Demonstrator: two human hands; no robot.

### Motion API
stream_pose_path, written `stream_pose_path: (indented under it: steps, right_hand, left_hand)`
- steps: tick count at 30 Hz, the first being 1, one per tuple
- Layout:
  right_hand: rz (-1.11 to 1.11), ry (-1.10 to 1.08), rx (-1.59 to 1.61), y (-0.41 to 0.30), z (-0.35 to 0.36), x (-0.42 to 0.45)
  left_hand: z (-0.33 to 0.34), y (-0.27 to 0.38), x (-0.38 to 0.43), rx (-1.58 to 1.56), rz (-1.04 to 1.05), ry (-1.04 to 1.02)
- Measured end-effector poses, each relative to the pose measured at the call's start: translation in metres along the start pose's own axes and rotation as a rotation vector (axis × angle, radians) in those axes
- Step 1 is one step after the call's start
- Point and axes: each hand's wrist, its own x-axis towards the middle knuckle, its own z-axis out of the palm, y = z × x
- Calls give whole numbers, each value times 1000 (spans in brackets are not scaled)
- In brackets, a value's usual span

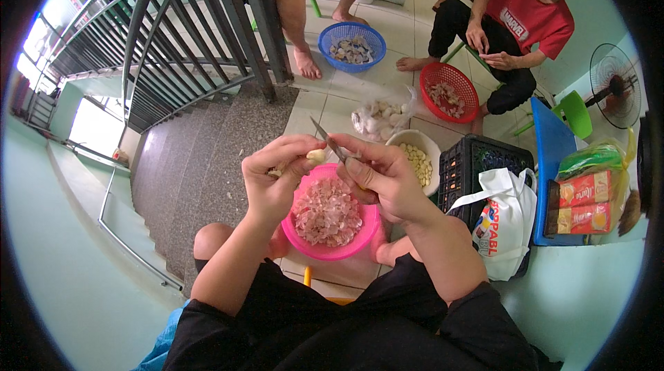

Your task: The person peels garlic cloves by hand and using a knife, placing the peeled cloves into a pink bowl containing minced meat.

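Note:
My left hand (277, 171) holds a pale garlic clove (316, 156) between thumb and fingers, with another whitish piece tucked in the curled fingers. My right hand (386, 176) grips a small knife (328, 138), its blade pointing up and to the left, close beside the clove. A bit of whitish skin shows near my right thumb. Below both hands, a pink plastic basin (332, 257) holds a heap of garlic skins (328, 212). Just right of my right hand stands a white bowl (434, 150) with peeled garlic cloves (416, 163), partly hidden by that hand.
A plastic bag of garlic bulbs (381, 117) lies ahead. Beyond it, two seated people have a blue basket (353, 67) and a red basket (449, 116). A black crate (456, 179) and white bag (506, 231) stand right; granite stairs (207, 163) and a metal railing (267, 33) are left.

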Motion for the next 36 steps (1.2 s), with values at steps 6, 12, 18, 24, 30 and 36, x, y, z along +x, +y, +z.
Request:
stream_pose_path:
  steps: [6, 12, 18, 24, 30, 36]
  right_hand:
    - [103, 47, 265, 7, 7, 2]
    - [44, 221, -834, 51, -36, 30]
    - [582, -59, -1612, 112, -48, 34]
    - [633, -181, -1579, 125, -30, 31]
    - [477, -345, -1559, 134, -6, 6]
    - [419, -710, -1673, 149, 23, 0]
  left_hand:
    - [-6, -15, -2, -754, -349, -13]
    - [-18, -26, 9, -788, -433, 163]
    - [-10, -13, 9, 248, -4, 223]
    - [0, -6, 9, 473, 337, 83]
    - [6, -90, 11, 2, -746, 25]
    - [68, -220, 0, 97, -1058, -175]
